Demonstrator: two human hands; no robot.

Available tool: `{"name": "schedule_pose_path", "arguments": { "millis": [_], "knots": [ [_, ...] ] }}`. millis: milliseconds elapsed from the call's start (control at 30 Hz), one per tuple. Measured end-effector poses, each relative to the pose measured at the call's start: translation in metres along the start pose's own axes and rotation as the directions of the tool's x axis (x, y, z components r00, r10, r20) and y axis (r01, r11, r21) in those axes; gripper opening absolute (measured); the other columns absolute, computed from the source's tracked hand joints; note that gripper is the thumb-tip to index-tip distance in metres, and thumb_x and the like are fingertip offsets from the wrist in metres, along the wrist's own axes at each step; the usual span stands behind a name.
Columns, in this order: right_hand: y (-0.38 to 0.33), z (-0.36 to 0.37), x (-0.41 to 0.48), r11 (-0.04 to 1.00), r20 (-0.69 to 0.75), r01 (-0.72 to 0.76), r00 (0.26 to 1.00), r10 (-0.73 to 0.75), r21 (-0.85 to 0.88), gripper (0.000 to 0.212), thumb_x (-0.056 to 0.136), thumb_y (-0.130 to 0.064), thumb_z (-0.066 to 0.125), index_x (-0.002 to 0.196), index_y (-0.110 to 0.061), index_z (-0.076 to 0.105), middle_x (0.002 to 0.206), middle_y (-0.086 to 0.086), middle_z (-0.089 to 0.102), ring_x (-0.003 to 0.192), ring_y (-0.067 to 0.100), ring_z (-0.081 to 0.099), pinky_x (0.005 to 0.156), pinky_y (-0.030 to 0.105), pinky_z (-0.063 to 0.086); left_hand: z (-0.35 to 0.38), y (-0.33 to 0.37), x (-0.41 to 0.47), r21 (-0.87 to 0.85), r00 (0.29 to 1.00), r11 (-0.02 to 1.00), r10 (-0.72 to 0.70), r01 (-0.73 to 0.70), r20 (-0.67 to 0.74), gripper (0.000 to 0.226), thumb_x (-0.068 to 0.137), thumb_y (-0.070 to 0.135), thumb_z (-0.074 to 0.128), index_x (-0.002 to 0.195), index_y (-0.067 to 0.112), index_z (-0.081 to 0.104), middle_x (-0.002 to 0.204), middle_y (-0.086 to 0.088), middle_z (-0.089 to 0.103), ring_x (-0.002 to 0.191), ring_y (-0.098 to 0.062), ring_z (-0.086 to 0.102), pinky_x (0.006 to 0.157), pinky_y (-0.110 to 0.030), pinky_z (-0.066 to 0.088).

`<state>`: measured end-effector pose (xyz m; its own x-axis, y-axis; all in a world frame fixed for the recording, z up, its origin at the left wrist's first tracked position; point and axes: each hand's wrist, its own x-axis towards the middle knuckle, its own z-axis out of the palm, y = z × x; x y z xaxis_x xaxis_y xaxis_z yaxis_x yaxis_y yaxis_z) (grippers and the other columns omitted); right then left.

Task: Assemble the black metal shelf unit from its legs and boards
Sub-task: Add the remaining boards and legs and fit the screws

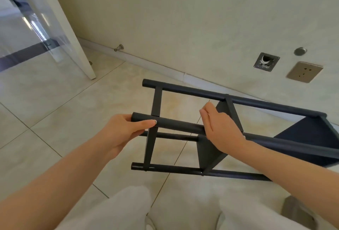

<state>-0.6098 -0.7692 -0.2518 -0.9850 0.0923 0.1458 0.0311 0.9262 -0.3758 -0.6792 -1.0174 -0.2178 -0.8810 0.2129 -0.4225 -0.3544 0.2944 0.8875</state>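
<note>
Head view: tiled floor (55, 101) meets cream wall (183, 18).

The left hand (121, 132) and the right hand (222, 129) are bare, and both forearms are uncovered as far as the edge of the view. The left thumbnail is short and pale. Loose off-white trousers (128, 211) cover both legs at the bottom, the cloth soft and lightly creased.

— What is carrying everything here?
— A pale tiled floor (55, 110) is stretching to the wall.
— Anything sitting on it?
— A small metal doorstop (119, 47) is sitting at its edge. I cannot tell whether the shelf frame (183, 170) is touching it.
</note>
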Motion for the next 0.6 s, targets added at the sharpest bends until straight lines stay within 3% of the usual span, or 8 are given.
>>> {"name": "schedule_pose_path", "arguments": {
  "millis": [133, 233, 333, 467, 600],
  "knots": [
    [0.013, 0.02, 0.011, 1.0, -0.018, 0.028, 0.999, -0.028, -0.008, 0.043, 0.095, -0.045, 0.018, 0.109, -0.015, 0.045, 0.068, -0.002, 0.056, 0.044, 0.012, 0.046, 0.044, 0.016, 0.03, 0.003, -0.024, 0.026, -0.056, 1.0, 0.998, 0.009, -0.008, 0.025, 0.047, 0.059, 0.032, 0.081, 0.101, 0.013, 0.074, 0.085, 0.005, 0.078, 0.083, -0.002, 0.073, 0.087, -0.023, 0.052],
    [0.023, 0.031, 0.02, 0.998, 0.006, 0.043, 0.999, -0.042, -0.038, 0.04, 0.098, -0.044, 0.021, 0.111, -0.015, 0.046, 0.079, 0.001, 0.063, 0.049, 0.014, 0.052, 0.048, 0.019, 0.041, 0.007, -0.036, 0.046, -0.086, 1.0, 0.996, -0.007, 0.009, 0.019, 0.051, 0.058, 0.033, 0.081, 0.104, 0.013, 0.074, 0.089, 0.004, 0.078, 0.09, -0.01, 0.074, 0.098, -0.029, 0.051],
    [0.031, 0.038, 0.026, 0.999, -0.01, 0.03, 1.0, -0.03, 0.032, 0.053, 0.086, -0.059, 0.006, 0.102, -0.021, 0.04, 0.068, 0.005, 0.064, 0.052, 0.022, 0.06, 0.055, 0.038, 0.053, 0.01, -0.045, 0.064, -0.042, 1.0, 0.999, -0.01, 0.011, 0.023, 0.054, 0.053, 0.039, 0.082, 0.1, 0.015, 0.076, 0.091, 0.002, 0.078, 0.101, -0.016, 0.07, 0.108, -0.038, 0.047],
    [0.043, 0.049, 0.03, 0.992, 0.026, -0.03, 0.999, 0.027, 0.119, 0.046, 0.083, -0.063, 0.01, 0.1, -0.029, 0.037, 0.069, 0.006, 0.067, 0.057, 0.024, 0.066, 0.061, 0.044, 0.057, 0.014, -0.059, 0.082, 0.014, 0.998, 1.0, 0.003, -0.004, 0.064, 0.056, 0.042, 0.052, 0.082, 0.088, 0.021, 0.08, 0.091, 0.003, 0.078, 0.102, -0.014, 0.07, 0.113, -0.044, 0.04],
    [0.051, 0.053, 0.029, 0.98, 0.047, -0.041, 0.998, 0.032, 0.196, 0.04, 0.085, -0.061, 0.019, 0.098, -0.029, 0.039, 0.066, 0.003, 0.068, 0.055, 0.024, 0.066, 0.058, 0.047, 0.056, 0.021, -0.07, 0.092, 0.026, 0.995, 1.0, 0.001, -0.004, 0.098, 0.049, 0.043, 0.054, 0.081, 0.084, 0.028, 0.08, 0.086, 0.006, 0.077, 0.089, -0.005, 0.071, 0.101, -0.034, 0.047]
  ]
}}
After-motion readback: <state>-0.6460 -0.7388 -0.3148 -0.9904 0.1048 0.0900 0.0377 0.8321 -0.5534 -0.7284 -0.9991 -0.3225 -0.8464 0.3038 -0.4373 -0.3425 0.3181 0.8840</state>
